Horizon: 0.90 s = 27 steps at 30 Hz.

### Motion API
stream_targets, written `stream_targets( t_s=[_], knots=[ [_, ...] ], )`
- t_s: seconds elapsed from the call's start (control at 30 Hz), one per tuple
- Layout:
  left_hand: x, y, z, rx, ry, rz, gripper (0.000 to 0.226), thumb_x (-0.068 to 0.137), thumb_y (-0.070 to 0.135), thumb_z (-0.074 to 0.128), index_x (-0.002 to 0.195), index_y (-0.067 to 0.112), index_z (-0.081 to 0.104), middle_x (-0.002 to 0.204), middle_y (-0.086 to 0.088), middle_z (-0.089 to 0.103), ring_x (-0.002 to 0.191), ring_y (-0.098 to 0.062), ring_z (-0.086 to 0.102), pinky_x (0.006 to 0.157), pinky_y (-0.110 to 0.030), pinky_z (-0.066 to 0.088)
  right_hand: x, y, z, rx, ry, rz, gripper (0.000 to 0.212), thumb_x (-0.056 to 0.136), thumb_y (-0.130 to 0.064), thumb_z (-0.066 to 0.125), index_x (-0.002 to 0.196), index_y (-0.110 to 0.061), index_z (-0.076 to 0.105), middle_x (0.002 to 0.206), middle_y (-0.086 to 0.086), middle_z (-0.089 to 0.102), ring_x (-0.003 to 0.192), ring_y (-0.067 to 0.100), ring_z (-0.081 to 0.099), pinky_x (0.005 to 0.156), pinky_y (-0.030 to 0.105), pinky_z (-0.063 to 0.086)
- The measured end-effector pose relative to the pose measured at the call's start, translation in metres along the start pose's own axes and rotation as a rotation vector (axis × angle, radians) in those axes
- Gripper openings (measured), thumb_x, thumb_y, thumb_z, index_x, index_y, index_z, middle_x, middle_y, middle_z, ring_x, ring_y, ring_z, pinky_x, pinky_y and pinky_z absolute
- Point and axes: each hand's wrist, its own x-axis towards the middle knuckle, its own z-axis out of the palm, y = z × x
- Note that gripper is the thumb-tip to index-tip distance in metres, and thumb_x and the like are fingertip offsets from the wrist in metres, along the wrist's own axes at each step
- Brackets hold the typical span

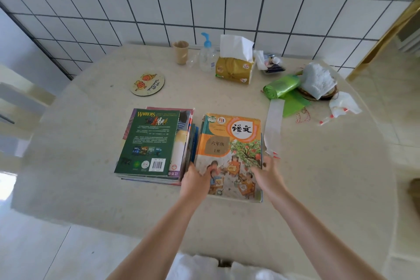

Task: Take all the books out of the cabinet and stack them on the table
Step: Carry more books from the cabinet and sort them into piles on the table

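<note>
Textbook stack (pixel 229 154) between both hands' fingers (pixel 264 163)

- Lower books of the left stack (pixel 156 143) hidden under the green Warriors book (pixel 147 141); only edges showing, titles unreadable.
- Books beneath the orange textbook (pixel 229 154) covered; count impossible to tell.
- Left hand (pixel 195 179) fingertips tucked out of sight at the textbook's left edge.
- Right hand (pixel 268 173) blurred; grip on the book's right edge unclear.
- Small clutter (pixel 271 63) behind the tissue pack (pixel 234 70) too small to identify.
- Chair (pixel 16 107) cut off by the left edge.
</note>
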Motion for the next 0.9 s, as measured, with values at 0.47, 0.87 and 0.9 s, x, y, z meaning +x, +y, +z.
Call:
stream_targets(
  t_s=[0.47,0.87,0.9],
  knots=[
    [-0.051,0.002,-0.022,0.007,0.035,0.583,0.026,0.094,0.018,0.058,0.119,0.023,0.061,0.110,0.014,0.068,0.100,-0.002,0.063,0.088,-0.021,0.049,-0.069,0.025,-0.016,-0.180,0.148,-0.374,0.034,0.091,-0.015,0.056,0.125,-0.016,0.052,0.123,0.000,0.061,0.115,0.019,0.058,0.091,0.029,0.044],
    [-0.048,-0.015,-0.016,0.325,-0.356,0.934,0.026,0.095,0.027,0.052,0.120,0.031,0.059,0.101,0.017,0.066,0.097,0.001,0.059,0.082,-0.020,0.046,-0.138,0.065,0.020,-0.051,0.573,-0.221,0.035,0.089,-0.004,0.057,0.123,-0.010,0.055,0.112,0.005,0.065,0.106,0.020,0.061,0.086,0.022,0.039],
    [-0.049,-0.018,-0.017,0.360,-0.407,0.950,0.026,0.095,0.027,0.052,0.120,0.030,0.059,0.102,0.016,0.066,0.097,0.000,0.059,0.081,-0.020,0.045,-0.149,0.071,0.028,-0.033,0.613,-0.183,0.035,0.089,-0.005,0.057,0.123,-0.011,0.055,0.112,0.004,0.065,0.105,0.020,0.061,0.087,0.025,0.041]
  ],
)
